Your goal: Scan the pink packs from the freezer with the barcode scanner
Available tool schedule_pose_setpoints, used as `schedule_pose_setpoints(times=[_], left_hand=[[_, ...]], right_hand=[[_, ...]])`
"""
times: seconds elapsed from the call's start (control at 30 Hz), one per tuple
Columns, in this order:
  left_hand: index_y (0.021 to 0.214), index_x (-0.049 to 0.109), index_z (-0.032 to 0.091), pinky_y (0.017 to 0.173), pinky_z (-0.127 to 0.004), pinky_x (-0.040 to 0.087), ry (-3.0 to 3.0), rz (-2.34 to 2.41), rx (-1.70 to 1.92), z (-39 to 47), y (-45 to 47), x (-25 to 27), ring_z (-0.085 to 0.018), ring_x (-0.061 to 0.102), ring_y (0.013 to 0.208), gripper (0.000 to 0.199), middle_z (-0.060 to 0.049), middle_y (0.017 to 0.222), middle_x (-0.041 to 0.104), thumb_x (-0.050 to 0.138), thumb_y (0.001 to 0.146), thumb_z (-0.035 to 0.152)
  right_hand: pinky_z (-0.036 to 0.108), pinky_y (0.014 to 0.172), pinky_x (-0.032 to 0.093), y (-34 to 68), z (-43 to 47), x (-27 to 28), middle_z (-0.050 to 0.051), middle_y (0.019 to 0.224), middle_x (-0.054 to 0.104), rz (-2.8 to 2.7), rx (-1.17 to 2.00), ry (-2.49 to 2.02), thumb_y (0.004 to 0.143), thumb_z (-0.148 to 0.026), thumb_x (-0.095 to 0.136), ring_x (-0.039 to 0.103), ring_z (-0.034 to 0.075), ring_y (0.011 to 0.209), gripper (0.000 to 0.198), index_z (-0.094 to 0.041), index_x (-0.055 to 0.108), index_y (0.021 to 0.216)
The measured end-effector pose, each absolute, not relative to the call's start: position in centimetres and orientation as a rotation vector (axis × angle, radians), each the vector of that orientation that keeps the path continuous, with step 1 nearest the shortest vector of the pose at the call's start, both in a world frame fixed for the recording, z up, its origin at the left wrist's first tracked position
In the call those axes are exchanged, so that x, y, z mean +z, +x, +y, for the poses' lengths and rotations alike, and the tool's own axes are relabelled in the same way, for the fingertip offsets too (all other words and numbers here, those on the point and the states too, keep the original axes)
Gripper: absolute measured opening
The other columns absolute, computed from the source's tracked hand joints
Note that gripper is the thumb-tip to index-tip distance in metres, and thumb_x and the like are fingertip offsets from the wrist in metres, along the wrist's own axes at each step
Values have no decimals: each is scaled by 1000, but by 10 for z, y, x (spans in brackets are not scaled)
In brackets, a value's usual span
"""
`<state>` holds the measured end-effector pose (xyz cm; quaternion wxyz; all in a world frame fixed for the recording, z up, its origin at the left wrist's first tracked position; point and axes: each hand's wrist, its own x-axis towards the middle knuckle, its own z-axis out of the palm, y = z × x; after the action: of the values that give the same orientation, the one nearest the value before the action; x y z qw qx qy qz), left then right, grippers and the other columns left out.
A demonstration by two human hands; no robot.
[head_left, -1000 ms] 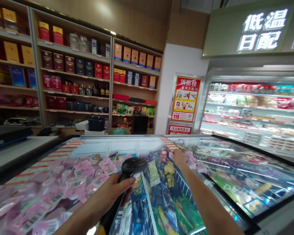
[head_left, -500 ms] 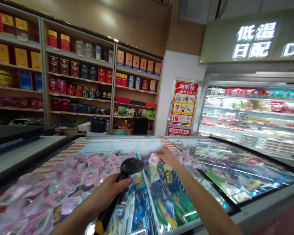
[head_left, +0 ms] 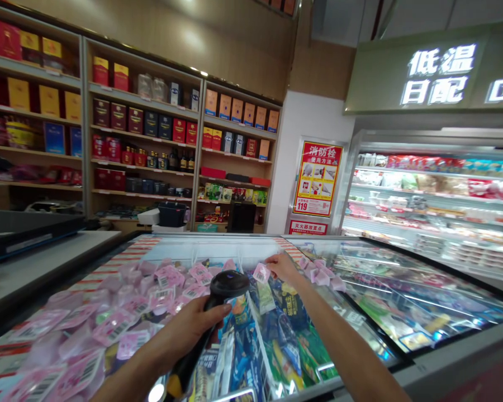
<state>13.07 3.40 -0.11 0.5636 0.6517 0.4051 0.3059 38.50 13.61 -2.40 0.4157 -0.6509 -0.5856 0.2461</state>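
My left hand [head_left: 201, 326] is wrapped round the dark handle of a barcode scanner [head_left: 229, 283], whose head points away from me. Farther out, my right hand [head_left: 283, 268] pinches a small pink cup with a barcode label [head_left: 261, 273], held above the freezer's glass top. To the left spreads a heap of similar pink cups [head_left: 161, 298], many with barcode labels facing up. A smaller cluster of pink cups [head_left: 322, 274] lies just right of my right hand. Beneath the glass, bagged frozen goods [head_left: 291, 340] show in wire baskets.
The chest freezer's metal edge [head_left: 440, 357] runs along the right front. A counter with a black flat device [head_left: 29, 231] stands at the left. Shelves of boxes and bottles [head_left: 142, 142] line the back wall. A lit open fridge [head_left: 427, 192] stands at the right.
The view has shifted slightly, so the background sits a little farther right and lower. Both hands keep their grips; the cup's label is turned slightly more toward me.
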Motion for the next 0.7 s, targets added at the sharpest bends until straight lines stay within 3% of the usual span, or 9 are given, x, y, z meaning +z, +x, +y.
schedule_pose_setpoints(times=[0.23,0.47,0.7], left_hand=[[59,45,17,43,-21,30,1452,1041,796,33,129,2,-8,42,40,31,6,42,49,53,62,48],[56,47,17,42,-20,32,1387,1092,896,32,126,3,-8,44,38,34,6,41,49,53,60,51],[60,49,17,45,-23,35,1393,1119,892,42,132,-1,-9,45,41,34,3,46,54,54,60,51]], right_hand=[[17,44,40,377,148,-51,-1,53,59,-1416,451,-1792,68,-9,44,53,8,45,27,-13,59,90],[22,70,42,325,163,-74,7,82,65,-1507,267,-1763,66,-8,45,58,15,77,27,-13,63,86],[21,69,41,290,167,-71,3,79,65,-1716,215,-1583,73,-18,43,58,13,75,27,-18,60,94]])
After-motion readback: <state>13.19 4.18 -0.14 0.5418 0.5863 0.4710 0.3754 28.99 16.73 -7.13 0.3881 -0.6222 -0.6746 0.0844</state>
